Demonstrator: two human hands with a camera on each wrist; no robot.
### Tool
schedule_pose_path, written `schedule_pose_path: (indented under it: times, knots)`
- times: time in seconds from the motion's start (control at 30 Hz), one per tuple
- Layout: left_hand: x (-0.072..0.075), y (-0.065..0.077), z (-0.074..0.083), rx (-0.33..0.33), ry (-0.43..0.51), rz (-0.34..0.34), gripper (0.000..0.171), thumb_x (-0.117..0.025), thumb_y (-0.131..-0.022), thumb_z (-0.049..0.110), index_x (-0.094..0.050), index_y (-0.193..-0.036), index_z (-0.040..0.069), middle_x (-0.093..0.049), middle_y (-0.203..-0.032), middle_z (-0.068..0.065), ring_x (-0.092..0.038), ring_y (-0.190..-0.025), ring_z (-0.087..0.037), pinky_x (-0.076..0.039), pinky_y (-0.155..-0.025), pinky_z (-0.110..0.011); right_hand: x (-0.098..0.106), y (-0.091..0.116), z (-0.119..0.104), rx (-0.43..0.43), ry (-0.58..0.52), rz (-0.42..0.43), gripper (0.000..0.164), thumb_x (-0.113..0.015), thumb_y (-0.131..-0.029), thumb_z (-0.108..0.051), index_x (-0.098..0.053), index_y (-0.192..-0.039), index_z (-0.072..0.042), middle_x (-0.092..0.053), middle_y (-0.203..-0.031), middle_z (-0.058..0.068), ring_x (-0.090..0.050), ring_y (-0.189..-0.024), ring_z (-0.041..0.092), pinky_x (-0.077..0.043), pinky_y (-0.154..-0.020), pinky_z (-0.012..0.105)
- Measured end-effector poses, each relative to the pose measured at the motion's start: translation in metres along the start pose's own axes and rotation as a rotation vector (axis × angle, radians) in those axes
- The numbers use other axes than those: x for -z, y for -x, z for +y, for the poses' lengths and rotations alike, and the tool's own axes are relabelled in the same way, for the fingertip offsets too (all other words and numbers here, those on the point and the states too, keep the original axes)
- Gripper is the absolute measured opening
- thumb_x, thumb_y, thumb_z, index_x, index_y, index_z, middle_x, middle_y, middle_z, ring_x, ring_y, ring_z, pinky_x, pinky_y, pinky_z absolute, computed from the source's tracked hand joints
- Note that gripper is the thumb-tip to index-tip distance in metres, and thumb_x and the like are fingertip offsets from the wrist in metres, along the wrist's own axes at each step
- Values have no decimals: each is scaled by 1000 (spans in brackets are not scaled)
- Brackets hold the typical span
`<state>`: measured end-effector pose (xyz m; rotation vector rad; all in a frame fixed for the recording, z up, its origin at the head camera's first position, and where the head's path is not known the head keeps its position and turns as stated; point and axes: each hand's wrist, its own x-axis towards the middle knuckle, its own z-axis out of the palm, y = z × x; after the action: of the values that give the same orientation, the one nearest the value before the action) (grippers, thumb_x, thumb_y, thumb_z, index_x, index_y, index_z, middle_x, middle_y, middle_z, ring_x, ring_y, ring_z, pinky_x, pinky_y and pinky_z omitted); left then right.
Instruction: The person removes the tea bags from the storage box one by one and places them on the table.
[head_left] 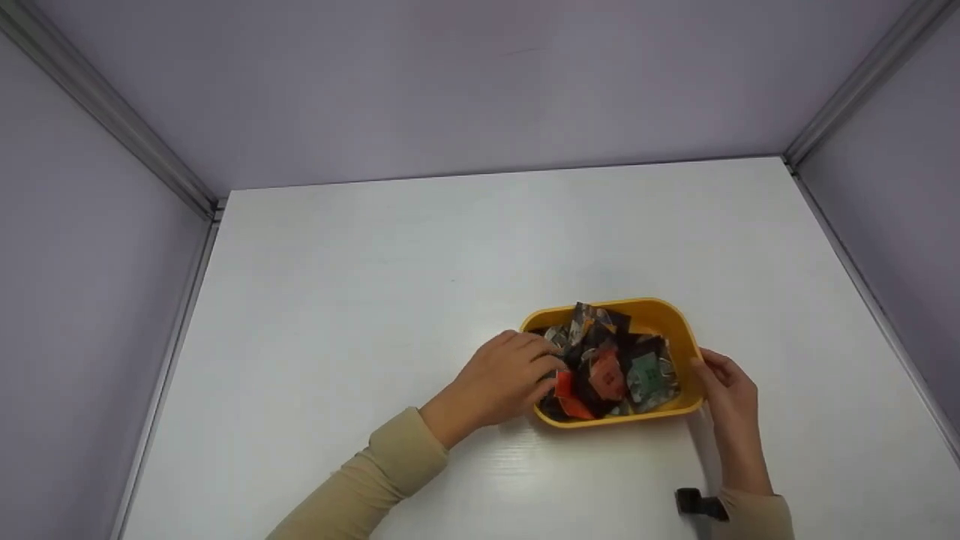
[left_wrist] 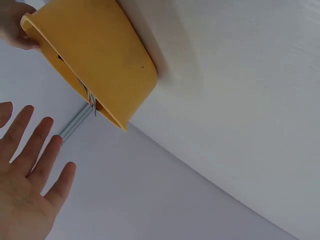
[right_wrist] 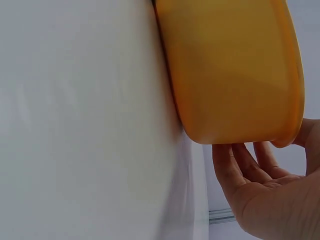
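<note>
A yellow plastic bin (head_left: pixel 682 330) stands on the white table, filled with a jumble of small crumpled flat pieces, perhaps packets. Most are dark and patterned; a red piece (head_left: pixel 606 375) and a green piece (head_left: pixel 646 379) lie on top. My left hand (head_left: pixel 517 375) hovers at the bin's left end, its fingertips over the rim near the pieces. In the left wrist view this hand (left_wrist: pixel 30 175) has its fingers spread and holds nothing. My right hand (head_left: pixel 731 394) grips the bin's right end, thumb at the rim and fingers (right_wrist: pixel 230 170) against the outer wall.
The white table (head_left: pixel 337 285) extends around the bin, bounded by grey-lilac walls (head_left: pixel 450 90) at the back and sides. Metal frame bars (head_left: pixel 127 112) run along the corners. A black strap piece (head_left: pixel 697 504) sits by the right sleeve.
</note>
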<state>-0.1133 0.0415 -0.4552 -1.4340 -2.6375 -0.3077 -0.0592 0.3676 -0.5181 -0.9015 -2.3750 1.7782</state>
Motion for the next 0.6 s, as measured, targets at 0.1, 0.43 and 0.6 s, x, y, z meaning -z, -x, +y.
schedule_pose_path:
  times: [0.1, 0.43, 0.6]
  knots:
    - [-1, -11, 1, -107, -22, -3, 23, -55, -102, 30, -71, -116, 21, -67, -120, 6, -58, -115, -12, -44, -99, -27, -1, 1, 0, -9, 21, 6, 58, -59, -98, -42, -51, -139, -2, -54, -136, 11, -52, -113, 7, -43, -88, 10]
    - [1, -51, 10, -249, -151, -41, 23, -56, -101, 31, -73, -114, 23, -70, -114, 8, -61, -106, -10, -47, -84, -25, 12, -1, 3, -118, 9, -71, 73, -58, -93, -56, -48, -143, -4, -46, -143, 9, -48, -121, 15, -45, -96, 17]
    - [5, -65, 8, -241, -98, -59, 23, -56, -102, 31, -73, -115, 22, -70, -111, 8, -61, -104, -11, -48, -87, -25, 14, -5, 5, -140, -24, -114, 77, -61, -91, -58, -48, -143, -2, -45, -145, 11, -47, -123, 18, -47, -84, 11]
